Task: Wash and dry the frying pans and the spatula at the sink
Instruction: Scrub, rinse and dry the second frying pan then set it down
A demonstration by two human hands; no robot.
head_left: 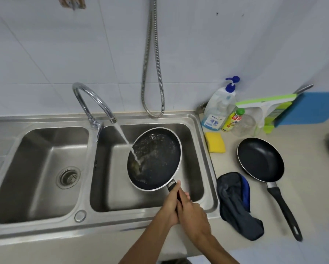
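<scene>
Both our hands clench the black handle of one frying pan (pixel 156 159). Our left hand (pixel 169 202) grasps the handle nearest the pan, with its thumb lying along the handle toward the rim. Our right hand (pixel 193 212) wraps the handle just behind the left and touches it.

We hold this pan above the right basin of the sink (pixel 194 149), tilted slightly. Water (pixel 126 142) runs from the tap (pixel 95 100) onto the pan's left inner side and pools there.

Readable writing: the pump soap bottle (pixel 219 109) at the back of the counter (pixel 312 187) carries the word "Kasso". Just beside it stands a small yellow bottle (pixel 233 120) with a green cap; its label is too blurred to read.

The second frying pan (pixel 261 161) rests flat on the counter to the right of the sink, handle pointing toward us. A yellow sponge (pixel 215 142) lies at the sink's right edge, and a dark cloth (pixel 236 202) lies crumpled between the sink and that pan.
</scene>
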